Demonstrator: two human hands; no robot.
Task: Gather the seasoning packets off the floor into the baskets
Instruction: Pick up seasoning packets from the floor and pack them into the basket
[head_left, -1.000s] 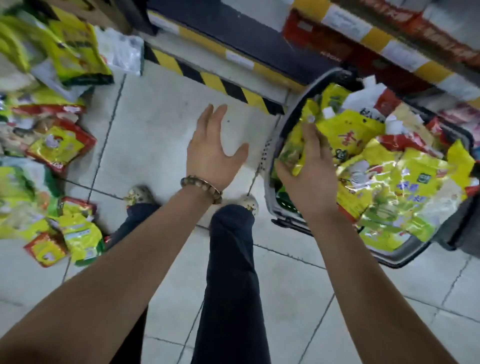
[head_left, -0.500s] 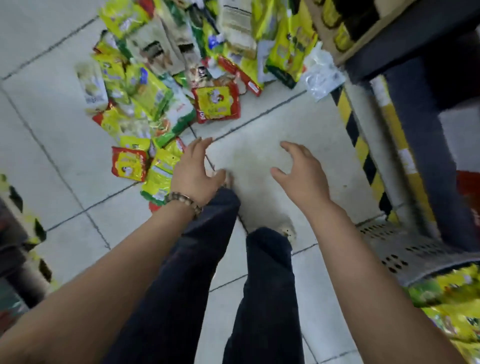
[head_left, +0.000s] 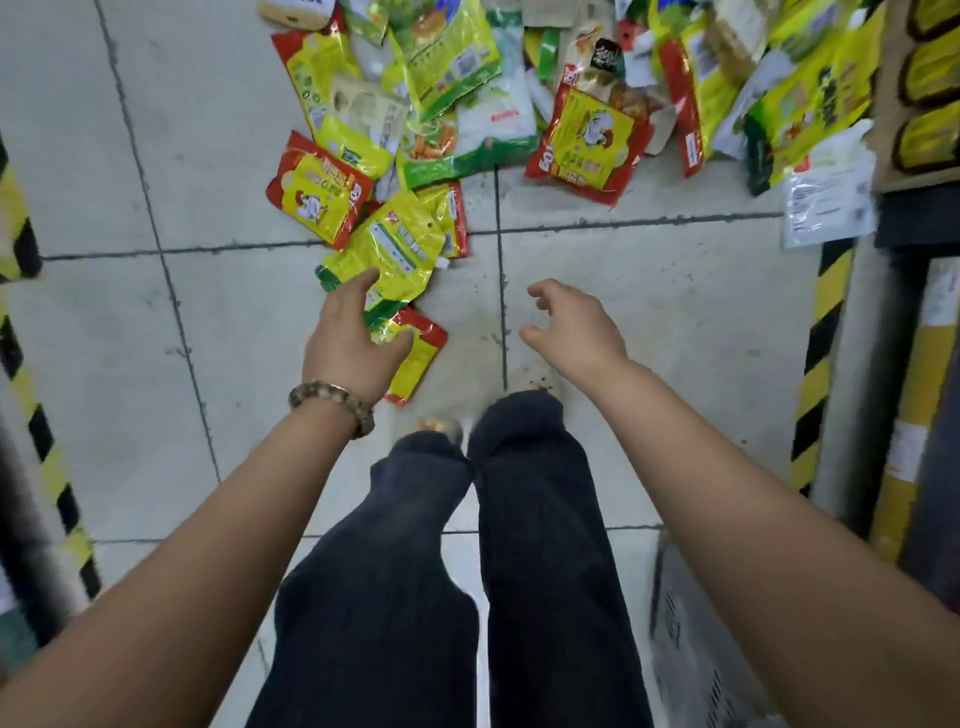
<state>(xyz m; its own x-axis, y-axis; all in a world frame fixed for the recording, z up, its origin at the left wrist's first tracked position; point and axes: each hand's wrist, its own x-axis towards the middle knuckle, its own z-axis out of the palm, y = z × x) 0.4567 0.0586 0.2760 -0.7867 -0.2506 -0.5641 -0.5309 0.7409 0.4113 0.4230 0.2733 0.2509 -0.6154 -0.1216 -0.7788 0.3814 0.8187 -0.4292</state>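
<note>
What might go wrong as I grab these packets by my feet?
Your left hand spreads over a yellow packet overlapping a red packet; grabbing one may drag or drop the other. Both lie near your shoe, so a step could crush them. The basket sits at your right, barely in view; a toss might miss.

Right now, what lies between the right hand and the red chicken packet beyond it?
Head view: bare floor tile, crossed by one grout line, nothing else.

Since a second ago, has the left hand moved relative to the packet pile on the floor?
Yes. It was over bare tile apart from the pile; now the left hand has reached the pile's near edge, fingers over a yellow packet.
</note>
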